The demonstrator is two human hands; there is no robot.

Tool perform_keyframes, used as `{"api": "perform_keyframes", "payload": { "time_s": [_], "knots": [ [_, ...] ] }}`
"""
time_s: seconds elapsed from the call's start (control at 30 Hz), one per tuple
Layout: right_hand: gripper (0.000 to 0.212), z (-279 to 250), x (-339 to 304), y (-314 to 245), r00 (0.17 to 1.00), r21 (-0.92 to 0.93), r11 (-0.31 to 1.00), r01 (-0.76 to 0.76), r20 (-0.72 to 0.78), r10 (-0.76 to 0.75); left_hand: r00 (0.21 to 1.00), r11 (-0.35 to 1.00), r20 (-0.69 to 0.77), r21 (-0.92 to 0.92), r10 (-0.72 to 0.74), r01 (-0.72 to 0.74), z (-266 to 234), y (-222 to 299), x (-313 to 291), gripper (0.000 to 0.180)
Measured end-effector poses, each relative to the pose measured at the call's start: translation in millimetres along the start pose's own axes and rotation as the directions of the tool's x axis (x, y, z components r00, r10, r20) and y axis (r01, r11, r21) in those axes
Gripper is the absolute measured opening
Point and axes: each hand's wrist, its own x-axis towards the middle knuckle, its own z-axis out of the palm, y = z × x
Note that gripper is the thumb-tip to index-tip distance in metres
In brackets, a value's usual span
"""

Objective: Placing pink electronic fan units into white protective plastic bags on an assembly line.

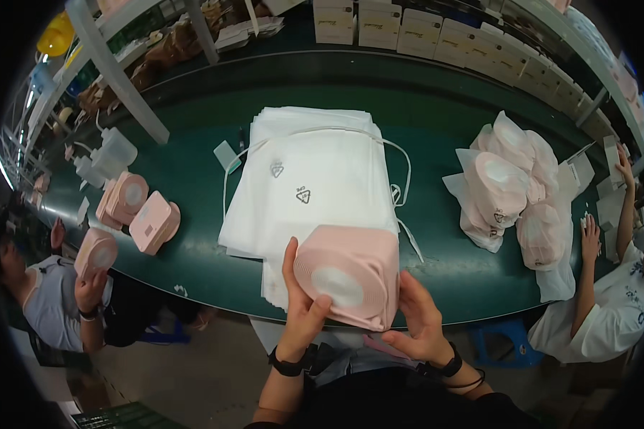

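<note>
At the near edge of the tabletop (444,282), my half-curled left hand (302,322) and looser right hand (423,325) are clasping a pink device (365,272), its far side hiding from view.

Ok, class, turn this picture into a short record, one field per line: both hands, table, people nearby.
Left hand: holds pink device, thumb on its round face
Right hand: at the device's right side; grip unclear
Table: green
Table centre: white plastic stack, white cord across it
Table left: unwrapped pink devices
Table right: wrapped pink devices
People: co-worker left, co-worker right
</note>
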Motion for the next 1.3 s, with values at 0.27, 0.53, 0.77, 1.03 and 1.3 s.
{"api": "perform_keyframes", "payload": {
  "time_s": [0.27, 0.53, 0.77, 1.03, 1.3],
  "knots": [
    [0.089, -1, 5, -17, 0.999, 0.005, 0.999, -0.037, -0.012, 0.037, 0.947, 0.854, 0.201, -0.413, -0.253, 0.316, 2, 1, -6, 0.093],
    [0.093, -4, -7, -25, 0.997, -0.097, 0.994, 0.058, 0.053, -0.053, 0.942, 0.825, 0.147, -0.455, -0.301, 0.335, 3, -12, -20, 0.091],
    [0.097, -2, -7, -28, 0.992, -0.035, 0.993, 0.112, 0.062, -0.109, 0.945, 0.797, 0.129, -0.510, -0.302, 0.324, 1, -16, -30, 0.090],
    [0.089, -2, -13, -20, 0.987, -0.079, 0.984, 0.157, -0.005, -0.158, 0.941, 0.861, 0.157, -0.379, -0.300, 0.338, -5, -7, -31, 0.098],
    [0.092, -2, -9, -21, 0.989, -0.120, 0.982, 0.144, -0.001, -0.145, 0.962, 0.941, 0.094, -0.202, -0.256, 0.270, -1, 4, -28, 0.100]
  ]
}}
